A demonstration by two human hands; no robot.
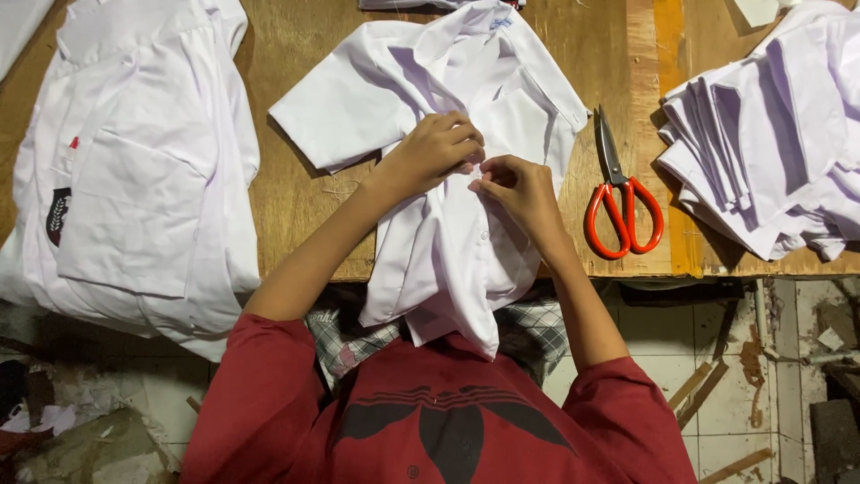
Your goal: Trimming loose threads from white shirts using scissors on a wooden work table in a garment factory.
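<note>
Both hands pinch the shirt [448, 242] placket at table [296, 197] centre: left hand [439, 148] bunches cloth to steady it, right hand [520, 188] fingertips pressed together on it. Scissors [623, 202] just right, within reach.

A wooden table [296, 193] is lying under both hands. Bare wood is showing in a strip between the white shirt [448, 242] at the centre and a stack of folded white shirts [134, 170] crowding the left side. On the right, orange-handled scissors [620, 202] are lying in the gap before a pile of white cloth pieces [770, 134], narrowing that passage.
</note>
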